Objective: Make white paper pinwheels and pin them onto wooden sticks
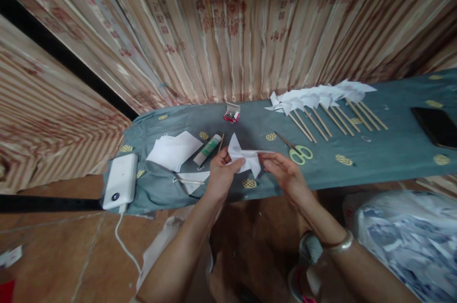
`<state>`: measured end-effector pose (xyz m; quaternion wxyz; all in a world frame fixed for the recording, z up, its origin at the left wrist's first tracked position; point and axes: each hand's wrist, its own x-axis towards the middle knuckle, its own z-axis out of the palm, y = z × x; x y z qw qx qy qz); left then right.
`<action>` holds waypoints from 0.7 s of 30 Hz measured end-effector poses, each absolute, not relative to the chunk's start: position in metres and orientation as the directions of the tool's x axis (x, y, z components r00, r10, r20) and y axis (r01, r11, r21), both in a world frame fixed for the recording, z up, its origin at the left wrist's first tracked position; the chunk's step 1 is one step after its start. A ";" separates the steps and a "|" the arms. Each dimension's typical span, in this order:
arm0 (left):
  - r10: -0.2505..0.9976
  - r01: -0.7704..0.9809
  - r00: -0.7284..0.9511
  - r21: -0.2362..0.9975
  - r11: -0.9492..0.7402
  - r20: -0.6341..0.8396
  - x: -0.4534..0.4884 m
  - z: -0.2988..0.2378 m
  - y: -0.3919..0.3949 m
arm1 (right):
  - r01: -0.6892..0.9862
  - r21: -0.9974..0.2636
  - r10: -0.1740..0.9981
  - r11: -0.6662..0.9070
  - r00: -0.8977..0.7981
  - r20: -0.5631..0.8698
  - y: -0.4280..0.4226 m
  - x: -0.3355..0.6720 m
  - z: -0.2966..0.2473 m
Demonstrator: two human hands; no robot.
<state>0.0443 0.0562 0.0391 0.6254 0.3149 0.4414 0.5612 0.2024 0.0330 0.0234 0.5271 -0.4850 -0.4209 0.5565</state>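
Observation:
A white paper pinwheel (243,159) is held up over the front of the table. My left hand (222,170) pinches it at the left, thumb on top of its middle. At its right side, my right hand (283,170) has its fingers closed on a blade, partly hiding the tip. Beside my left hand lie a glue stick (207,150) and a thin wooden stick (221,143). Green-handled scissors (295,150) rest just beyond my right hand. Behind the pinwheel stands a small open red-and-white box (232,113) of small metal pieces.
Finished pinwheels on sticks (314,98) lie overlapping in a row at the back right. White paper sheets (173,150), a pen (189,180) and a white power bank with cable (121,180) are at left. A dark phone (436,127) lies far right, above a bag of scraps (407,241).

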 end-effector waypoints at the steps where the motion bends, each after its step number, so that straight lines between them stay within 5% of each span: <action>1: 0.982 -0.436 -0.045 0.888 0.148 -0.186 0.039 0.039 0.059 | -0.115 -0.991 0.996 -0.069 0.040 -0.074 0.034 0.204 0.021; 5: 0.981 -0.461 -0.127 0.884 0.071 -0.145 0.019 0.043 0.066 | 0.341 -0.933 0.984 0.118 0.086 0.156 0.037 0.207 0.005; 9: 0.974 -0.484 -0.162 0.873 0.061 -0.158 0.001 0.051 0.069 | 0.750 -0.570 0.915 0.335 -0.115 0.386 0.037 0.201 -0.016; 14: 0.966 -0.504 -0.209 0.864 0.024 -0.149 -0.019 0.063 0.070 | 0.896 -0.305 0.909 0.324 -0.205 0.364 0.037 0.192 -0.027; 21: 0.948 -0.545 -0.289 0.837 -0.049 -0.133 -0.042 0.070 0.069 | 0.917 -0.249 0.911 0.312 -0.214 0.352 0.037 0.191 -0.026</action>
